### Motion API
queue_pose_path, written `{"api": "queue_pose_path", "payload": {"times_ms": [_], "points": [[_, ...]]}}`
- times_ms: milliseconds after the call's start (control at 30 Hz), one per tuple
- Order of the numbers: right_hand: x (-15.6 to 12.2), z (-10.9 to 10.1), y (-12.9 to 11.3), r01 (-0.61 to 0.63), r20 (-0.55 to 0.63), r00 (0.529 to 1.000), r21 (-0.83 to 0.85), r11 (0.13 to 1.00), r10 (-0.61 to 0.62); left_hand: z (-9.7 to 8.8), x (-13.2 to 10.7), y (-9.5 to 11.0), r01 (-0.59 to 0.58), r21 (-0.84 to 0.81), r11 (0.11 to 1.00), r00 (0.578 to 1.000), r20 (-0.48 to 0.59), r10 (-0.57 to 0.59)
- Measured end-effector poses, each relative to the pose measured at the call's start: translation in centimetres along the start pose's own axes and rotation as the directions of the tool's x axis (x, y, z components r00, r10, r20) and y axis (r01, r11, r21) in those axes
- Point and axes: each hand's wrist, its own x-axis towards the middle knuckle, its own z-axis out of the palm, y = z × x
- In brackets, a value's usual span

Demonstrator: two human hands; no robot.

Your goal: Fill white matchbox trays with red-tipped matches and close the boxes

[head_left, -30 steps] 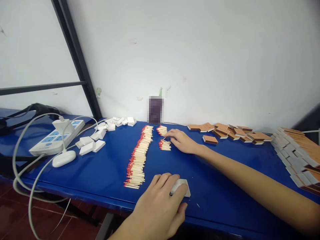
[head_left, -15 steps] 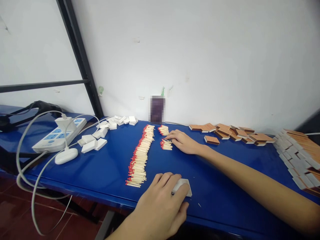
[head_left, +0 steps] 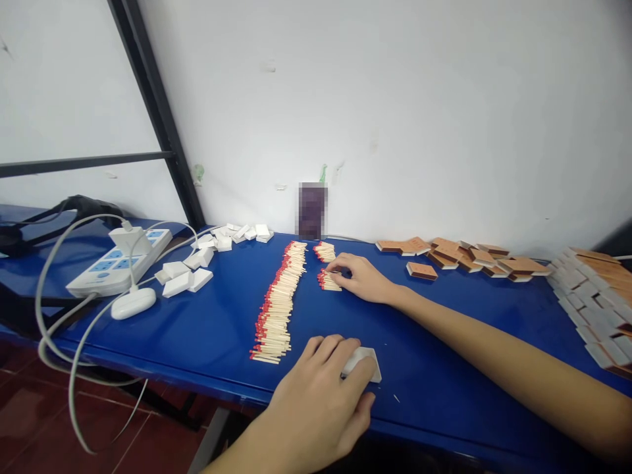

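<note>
My left hand is closed on a white matchbox tray near the table's front edge, fingers over its left end and thumb along the near side. Farther back, my right hand has its thumb and fingers drawn together on the matches of a small pile; how many it grips is hidden. Just behind lies another small pile of matches, red heads to the left. A long row of red-headed matches runs front to back on the left of both hands.
White trays lie scattered at the back left, near a power strip with cables. Orange matchboxes are heaped along the wall, and more are stacked at far right. A pixelated dark object stands against the wall.
My right hand's fingers have curled in more over the small match pile. The left hand keeps the tray in about the same place; the view has shifted slightly.
</note>
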Motion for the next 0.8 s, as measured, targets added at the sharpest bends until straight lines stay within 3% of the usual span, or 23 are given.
{"api": "queue_pose_path", "payload": {"times_ms": [200,500,800], "points": [[1.3,0.1,0.5,-0.05,-0.003,0.999,0.08,0.996,0.05,-0.2,0.0,0.1,0.0,-0.002,1.0,1.0,0.002,0.0],[2.1,0.0,0.5,-0.13,0.0,0.992,0.065,0.989,0.13,-0.2,-0.1,0.2,-0.003,0.01,1.0,1.0,0.004,0.003],[1.5,-0.3,0.0,-0.053,0.023,0.998,0.084,0.995,0.052,-0.1,-0.1,0.2,-0.008,0.028,1.0,1.0,-0.006,0.008]]}}
